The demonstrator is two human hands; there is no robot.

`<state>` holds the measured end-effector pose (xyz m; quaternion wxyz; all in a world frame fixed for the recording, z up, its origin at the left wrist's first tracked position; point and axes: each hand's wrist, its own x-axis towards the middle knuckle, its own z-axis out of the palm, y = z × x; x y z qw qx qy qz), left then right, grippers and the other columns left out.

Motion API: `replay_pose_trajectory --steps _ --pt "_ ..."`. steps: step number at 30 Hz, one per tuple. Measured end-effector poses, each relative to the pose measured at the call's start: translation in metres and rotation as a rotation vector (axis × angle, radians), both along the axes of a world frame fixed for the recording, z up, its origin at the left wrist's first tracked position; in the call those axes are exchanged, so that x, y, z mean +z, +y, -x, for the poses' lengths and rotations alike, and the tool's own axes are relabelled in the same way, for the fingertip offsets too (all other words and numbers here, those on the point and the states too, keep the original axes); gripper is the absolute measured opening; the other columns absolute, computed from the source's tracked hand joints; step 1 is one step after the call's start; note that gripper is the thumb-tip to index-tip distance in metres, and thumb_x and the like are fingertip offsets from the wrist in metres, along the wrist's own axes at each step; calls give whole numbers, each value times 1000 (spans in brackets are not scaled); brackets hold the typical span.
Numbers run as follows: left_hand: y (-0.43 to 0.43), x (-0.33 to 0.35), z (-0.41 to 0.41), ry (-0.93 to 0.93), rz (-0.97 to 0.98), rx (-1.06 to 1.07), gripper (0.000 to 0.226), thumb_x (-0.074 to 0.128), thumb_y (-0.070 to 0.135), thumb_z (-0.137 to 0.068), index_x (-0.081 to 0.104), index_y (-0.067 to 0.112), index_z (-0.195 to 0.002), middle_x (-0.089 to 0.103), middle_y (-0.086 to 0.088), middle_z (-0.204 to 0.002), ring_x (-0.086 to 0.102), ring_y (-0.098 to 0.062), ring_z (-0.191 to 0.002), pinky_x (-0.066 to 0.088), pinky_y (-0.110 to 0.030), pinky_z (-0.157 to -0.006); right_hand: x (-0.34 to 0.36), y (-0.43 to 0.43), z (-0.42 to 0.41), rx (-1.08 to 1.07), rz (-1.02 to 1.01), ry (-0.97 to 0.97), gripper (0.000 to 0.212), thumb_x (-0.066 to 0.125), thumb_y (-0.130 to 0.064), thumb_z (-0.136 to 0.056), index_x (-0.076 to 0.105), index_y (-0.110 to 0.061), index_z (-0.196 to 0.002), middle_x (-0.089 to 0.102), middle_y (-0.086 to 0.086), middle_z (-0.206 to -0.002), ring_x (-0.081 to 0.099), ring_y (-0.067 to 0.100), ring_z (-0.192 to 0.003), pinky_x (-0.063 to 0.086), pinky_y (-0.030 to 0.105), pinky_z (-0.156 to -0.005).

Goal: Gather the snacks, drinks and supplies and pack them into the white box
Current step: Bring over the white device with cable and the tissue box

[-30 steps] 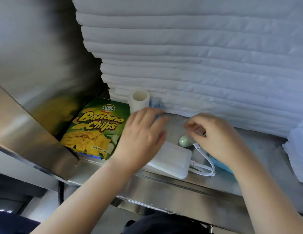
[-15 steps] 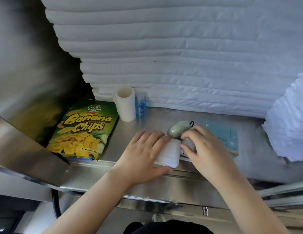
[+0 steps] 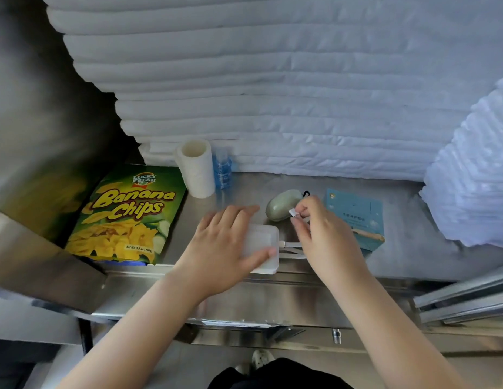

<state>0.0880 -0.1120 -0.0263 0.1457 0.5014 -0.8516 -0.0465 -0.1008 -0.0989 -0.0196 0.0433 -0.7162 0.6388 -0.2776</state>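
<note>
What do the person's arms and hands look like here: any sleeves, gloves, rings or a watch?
Both forearms are bare as far as the bottom edge of the frame, and no sleeve shows. The left hand and right hand are ungloved. No ring, watch or bracelet can be seen. Nails look short and unpainted.

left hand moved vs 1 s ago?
Yes. The left hand pulled back toward the front edge of the shelf, away from the blue bottle, and now rests on the power bank.

Chips bag [image 3: 124, 217] left of roll [image 3: 197, 168] & bottle [image 3: 223, 168]
</note>
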Motion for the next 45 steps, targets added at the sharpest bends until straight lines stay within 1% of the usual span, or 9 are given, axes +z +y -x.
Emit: replay_pose_trajectory --steps 7,10,14,17,21,26,36,40,45 --pt "-21 -1 31 260 -167 -14 78 51 40 -89 1 32 -148 19 7 -154 36 -19 -131 35 -33 -100 -3 -5 -6 51 -33 -198 10 63 -10 -88 59 -13 -97 67 -6 -86 64 14 -79 49 30 -68" --pt "-26 0 36 324 -188 -26 78 54 32 -88 4 32 -148 27 5 -151 50 -22 -117 44 -32 -85 -3 -8 -7 43 -74 -397 14 64 -7 -86 59 -18 -94 65 -13 -86 61 0 -80 44 12 -72" --pt "-26 -1 34 440 -139 -45 59 55 20 -89 28 21 -142 43 2 -137 52 -19 -109 39 -21 -77 -1 -6 -12 44 -96 -585 13 64 -9 -86 60 -19 -91 65 -11 -83 60 -2 -77 40 5 -68" --pt "-23 -2 32 469 -95 -52 52 55 14 -88 35 13 -136 44 -1 -133 49 -17 -112 32 -12 -82 -2 -4 -16 38 -137 -558 6 61 -17 -89 59 -22 -90 61 -13 -74 57 -3 -72 39 8 -63" --pt "-23 -2 33 455 -75 -64 54 55 16 -90 32 13 -139 46 -4 -127 52 -19 -109 43 -25 -85 0 -4 -20 41 -161 -466 14 53 -24 -92 54 -21 -78 55 -13 -60 52 4 -60 36 16 -53" --pt "-21 0 31 467 -125 -95 57 51 24 -93 24 25 -143 44 1 -123 53 -18 -103 46 -31 -82 -1 -1 -22 19 -147 -578 16 54 -20 -88 52 -21 -73 48 -11 -51 42 7 -48 29 19 -49" --pt "-23 1 28 478 -193 -153 52 49 24 -95 24 27 -140 40 5 -131 50 -19 -112 44 -39 -91 -9 3 -25 17 -57 -630 17 56 -16 -88 53 -21 -72 47 -7 -52 36 9 -45 30 20 -48" --pt "-23 1 27 514 -198 -170 49 50 21 -94 28 22 -138 37 9 -139 49 -15 -115 43 -34 -92 -11 3 -28 5 -7 -618 18 57 -15 -87 52 -21 -70 44 -9 -49 36 10 -43 30 20 -46" --pt "-29 -2 25 566 -211 -137 46 55 11 -91 33 13 -131 35 14 -130 45 -9 -113 37 -12 -83 -14 6 -24 -18 56 -593 27 62 -22 -89 50 -12 -66 47 0 -48 41 12 -45 35 30 -47"
